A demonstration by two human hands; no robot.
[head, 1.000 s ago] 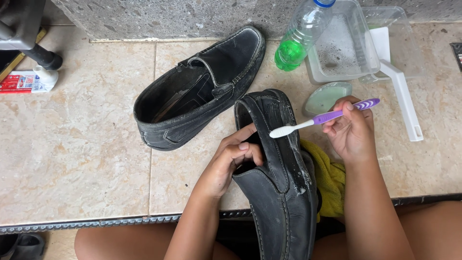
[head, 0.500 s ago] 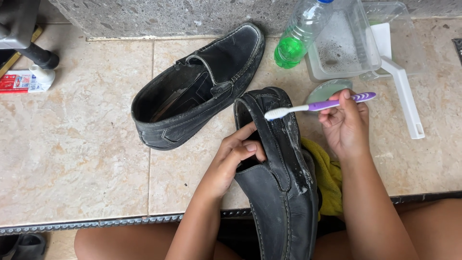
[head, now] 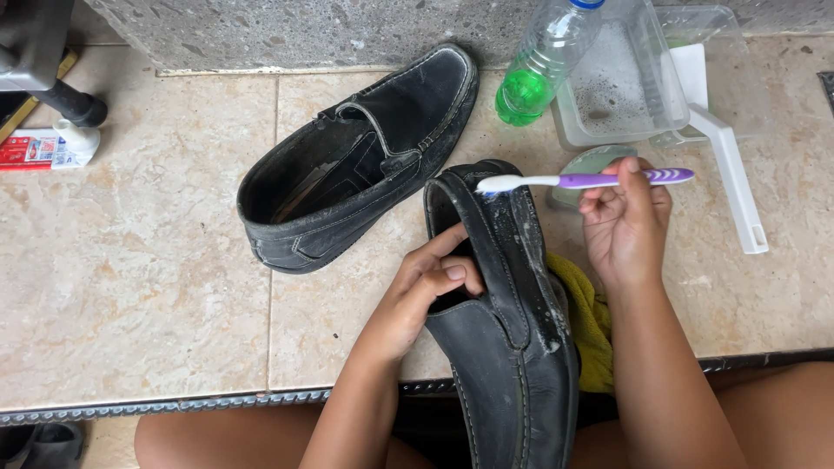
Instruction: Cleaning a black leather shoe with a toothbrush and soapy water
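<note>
Left hand point(head: 426, 291) had its fingers hooked into the black shoe point(head: 508, 347) propped on the tile floor point(head: 130, 287). Right hand point(head: 625, 221) pinched the purple toothbrush point(head: 591, 180), bristles at the heel rim. Soapy leather probably slippery; the stiff collar seemed safest.

The left half of the counter point(head: 130, 287) lies bare, with open passage between the tube point(head: 48, 148) at its far left edge and the second shoe point(head: 365, 156). Around the hands it is crowded: the second shoe lies just left of the held shoe point(head: 504, 347), while the bottle point(head: 543, 65), tub point(head: 621, 78) and white scoop point(head: 725, 165) block the far right. A yellow cloth point(head: 586, 317) fills the gap under the right hand point(head: 625, 221).
</note>
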